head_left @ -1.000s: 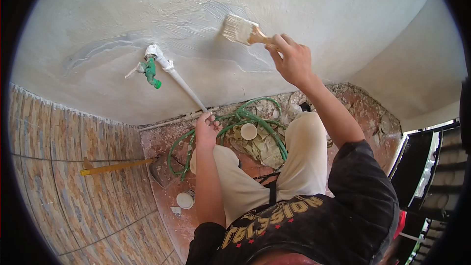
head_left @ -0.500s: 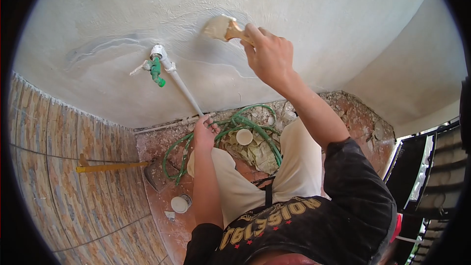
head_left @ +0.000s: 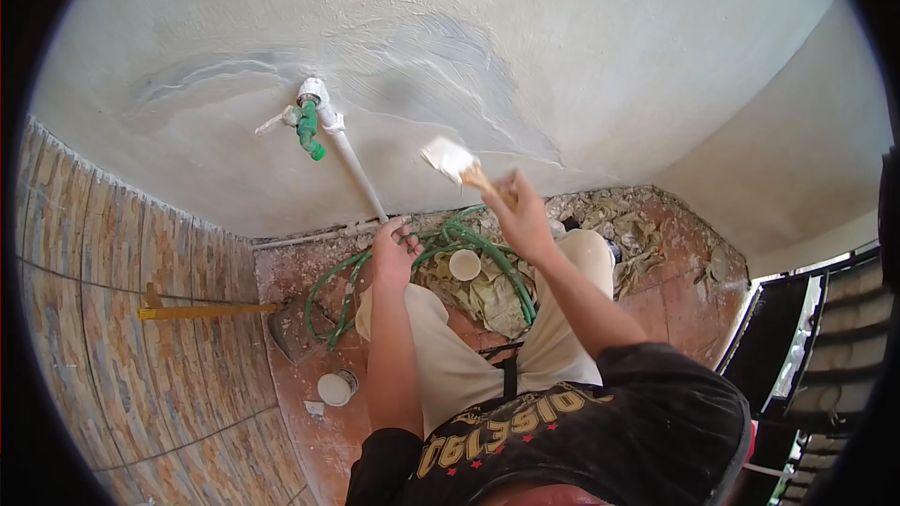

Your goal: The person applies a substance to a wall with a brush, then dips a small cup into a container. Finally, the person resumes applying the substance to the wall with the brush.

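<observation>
My right hand (head_left: 521, 217) is closed around the wooden handle of a paintbrush (head_left: 452, 159). The wide bristles are loaded with thick white paint and point up and left, in front of the lower wall. My left hand (head_left: 392, 248) hangs by my knee with its fingers loosely curled and apart; no object shows in it. Just beyond it is the lower end of a white pipe (head_left: 356, 169). That pipe runs up to a green faucet (head_left: 307, 126) with a white-smeared fitting. Around and right of the faucet, the wall (head_left: 450, 66) bears a grey patch with wet, streaky brush marks.
A green hose (head_left: 502, 267) lies coiled on the floor around a white cup (head_left: 465, 264) and crumpled peelings. An open white can (head_left: 337, 388) stands by my left forearm. A yellow-handled tool (head_left: 211, 311) leans at the tiled wall (head_left: 141, 365). Flakes litter the floor at right.
My right hand has brought the paintbrush down from the grey wall patch, lower and nearer to my knees. My left hand has stayed nearly in place. The view has shifted slightly.
</observation>
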Motion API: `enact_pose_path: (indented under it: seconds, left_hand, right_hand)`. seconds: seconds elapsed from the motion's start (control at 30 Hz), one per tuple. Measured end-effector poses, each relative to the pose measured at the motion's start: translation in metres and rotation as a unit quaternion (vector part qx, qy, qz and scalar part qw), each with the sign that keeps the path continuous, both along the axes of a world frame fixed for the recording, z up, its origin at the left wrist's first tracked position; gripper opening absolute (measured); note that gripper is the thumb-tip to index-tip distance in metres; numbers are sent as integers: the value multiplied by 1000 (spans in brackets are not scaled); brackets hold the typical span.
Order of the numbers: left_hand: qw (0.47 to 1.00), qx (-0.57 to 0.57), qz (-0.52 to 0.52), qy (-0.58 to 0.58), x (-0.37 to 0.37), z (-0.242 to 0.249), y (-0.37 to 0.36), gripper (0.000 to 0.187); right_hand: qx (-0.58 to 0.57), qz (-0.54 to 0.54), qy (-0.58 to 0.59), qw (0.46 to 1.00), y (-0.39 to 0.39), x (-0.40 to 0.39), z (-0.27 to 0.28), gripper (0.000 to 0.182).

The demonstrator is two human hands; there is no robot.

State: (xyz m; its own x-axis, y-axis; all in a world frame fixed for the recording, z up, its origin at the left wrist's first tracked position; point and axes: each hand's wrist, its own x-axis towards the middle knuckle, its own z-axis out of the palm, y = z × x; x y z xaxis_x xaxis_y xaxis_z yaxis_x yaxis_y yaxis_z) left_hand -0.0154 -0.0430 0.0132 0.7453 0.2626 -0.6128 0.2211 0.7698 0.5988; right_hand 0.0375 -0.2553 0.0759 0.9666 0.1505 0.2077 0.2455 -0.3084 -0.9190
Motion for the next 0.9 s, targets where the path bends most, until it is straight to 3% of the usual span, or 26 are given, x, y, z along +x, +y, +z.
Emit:
enact_pose_path:
  seconds: [0.03, 0.07, 0.1, 0.13, 0.2, 0.23, 0.3, 0.53, 0.67, 0.73, 0.77, 0.83, 0.9]
  left_hand:
    - [1000, -3, -15, -13, 1, 1, 1, 11]
    - [999, -7, -26, -21, -2, -1, 1, 12]
    - [1000, -9, -12, -7, -5, -7, 3, 12]
    - [999, 7, 41, -15, -3, -13, 5, 11]
    - [995, 27, 95, -13, -5, -21, 10, 9]
    - [993, 28, 115, -11, -5, -22, 11, 9]
    - [991, 29, 134, -7, -5, -22, 13, 8]
    - [993, 29, 117, 0, -4, -20, 10, 10]
    - [994, 38, 104, 5, -3, -14, 9, 9]
    - [994, 35, 101, 8, -2, -15, 11, 10]
    - [995, 31, 95, 7, -2, -17, 10, 10]
    - [996, 30, 86, 14, 0, -14, 7, 10]
    - [997, 27, 75, 6, -2, -13, 8, 10]
  right_hand:
    - [54, -8, 51, 997, -5, -13, -35, 22]
    - [139, -26, 238, 961, -12, -28, -51, 21]
    - [214, -43, 420, 881, -17, -40, -65, 20]
    - [208, -37, 436, 875, -20, -45, -82, 20]
    - [382, -111, 579, 712, -24, -50, -115, 12]
    - [379, -112, 586, 708, -23, -46, -134, 12]
    - [454, -150, 621, 621, -20, -33, -164, 20]
    - [387, -96, 636, 661, 24, -8, -192, 19]
    - [369, -133, 645, 656, 14, -8, -236, 17]
    - [221, -170, 583, 763, 2, -11, -267, 22]
    - [218, -177, 589, 758, 1, -18, -285, 22]
    - [-57, -282, 378, 880, 3, -25, -311, 30]
    - [-56, -302, 381, 872, 2, -33, -298, 28]
